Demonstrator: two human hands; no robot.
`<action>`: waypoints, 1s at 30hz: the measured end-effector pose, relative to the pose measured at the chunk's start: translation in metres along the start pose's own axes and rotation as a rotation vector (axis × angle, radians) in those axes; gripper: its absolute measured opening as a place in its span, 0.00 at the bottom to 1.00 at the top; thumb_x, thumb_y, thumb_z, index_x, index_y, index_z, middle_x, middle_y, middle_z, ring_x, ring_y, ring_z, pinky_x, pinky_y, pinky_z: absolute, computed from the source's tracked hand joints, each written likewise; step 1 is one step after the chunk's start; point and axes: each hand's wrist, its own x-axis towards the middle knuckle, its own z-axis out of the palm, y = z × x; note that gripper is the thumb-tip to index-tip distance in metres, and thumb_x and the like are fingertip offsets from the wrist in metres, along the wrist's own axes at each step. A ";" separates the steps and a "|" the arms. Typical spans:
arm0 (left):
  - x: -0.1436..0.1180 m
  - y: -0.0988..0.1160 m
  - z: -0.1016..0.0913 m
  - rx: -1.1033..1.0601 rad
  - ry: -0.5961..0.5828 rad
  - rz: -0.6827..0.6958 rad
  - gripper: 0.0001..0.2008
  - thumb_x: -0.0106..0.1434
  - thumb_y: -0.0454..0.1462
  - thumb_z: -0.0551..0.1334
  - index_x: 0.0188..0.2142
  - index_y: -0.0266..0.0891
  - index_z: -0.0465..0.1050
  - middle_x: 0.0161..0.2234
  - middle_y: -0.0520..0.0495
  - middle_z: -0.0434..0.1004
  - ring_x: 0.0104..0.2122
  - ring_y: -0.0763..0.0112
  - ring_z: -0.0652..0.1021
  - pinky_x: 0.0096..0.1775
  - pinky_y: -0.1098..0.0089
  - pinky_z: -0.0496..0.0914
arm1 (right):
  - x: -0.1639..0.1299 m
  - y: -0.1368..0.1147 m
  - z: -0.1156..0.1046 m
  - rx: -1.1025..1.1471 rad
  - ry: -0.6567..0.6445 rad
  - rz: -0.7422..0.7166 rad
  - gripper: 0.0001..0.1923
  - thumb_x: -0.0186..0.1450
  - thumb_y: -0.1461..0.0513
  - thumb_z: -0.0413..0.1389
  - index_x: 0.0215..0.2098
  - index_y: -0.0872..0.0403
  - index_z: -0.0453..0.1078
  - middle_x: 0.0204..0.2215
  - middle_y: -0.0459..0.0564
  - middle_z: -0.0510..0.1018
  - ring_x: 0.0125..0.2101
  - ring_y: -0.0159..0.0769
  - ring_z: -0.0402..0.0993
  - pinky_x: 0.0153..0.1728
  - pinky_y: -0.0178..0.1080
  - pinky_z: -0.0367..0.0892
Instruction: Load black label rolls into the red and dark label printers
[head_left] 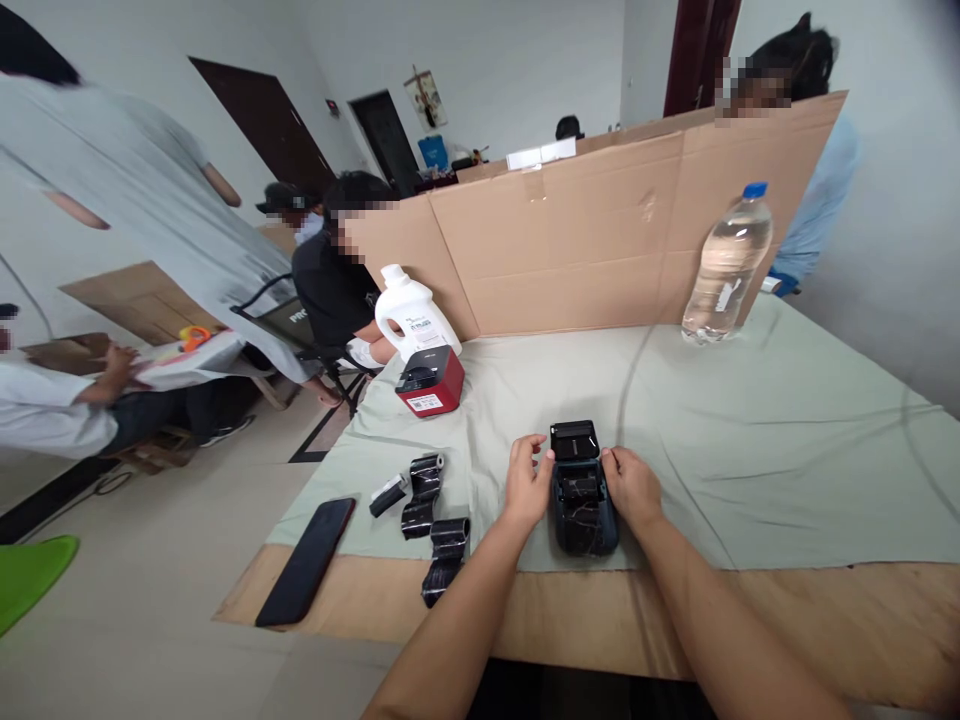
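A small dark blue label printer point(583, 515) lies on the pale green cloth point(750, 440) with its black lid point(574, 439) flipped up and open. My left hand point(527, 484) grips its left side, thumb near the lid hinge. My right hand point(632, 487) holds its right side. The printer's open bay shows a dark interior. Left of my hands lie black ribbon rolls point(425, 492) and another roll point(446, 556), partly unwound, with a small black-and-white cartridge point(388, 495) beside them.
A black phone point(306, 573) lies near the table's left corner. A red and black printer point(430, 381), a white jug point(413, 314), a water bottle point(727, 263) and a cardboard screen point(600, 230) stand farther back. Other people sit and stand at the left and behind the screen.
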 end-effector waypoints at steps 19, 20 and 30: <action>-0.008 -0.019 0.000 0.309 -0.101 -0.013 0.19 0.66 0.47 0.51 0.42 0.40 0.76 0.46 0.40 0.72 0.51 0.57 0.67 0.55 0.54 0.60 | -0.003 -0.004 -0.009 0.006 -0.051 -0.192 0.24 0.69 0.52 0.39 0.28 0.53 0.71 0.33 0.56 0.78 0.38 0.41 0.71 0.42 0.39 0.59; -0.009 -0.017 0.001 0.330 -0.148 0.003 0.21 0.67 0.47 0.48 0.42 0.40 0.76 0.46 0.40 0.72 0.51 0.57 0.67 0.55 0.54 0.60 | -0.004 -0.004 -0.010 0.043 -0.065 -0.198 0.24 0.69 0.52 0.39 0.28 0.53 0.71 0.32 0.55 0.78 0.37 0.41 0.71 0.41 0.39 0.60; -0.010 -0.001 -0.006 -0.230 -0.375 -0.113 0.29 0.66 0.54 0.48 0.55 0.39 0.69 0.54 0.41 0.71 0.55 0.58 0.69 0.58 0.58 0.60 | -0.011 -0.008 -0.004 0.760 -0.197 -0.103 0.24 0.63 0.42 0.47 0.38 0.52 0.69 0.35 0.49 0.76 0.36 0.37 0.71 0.36 0.36 0.66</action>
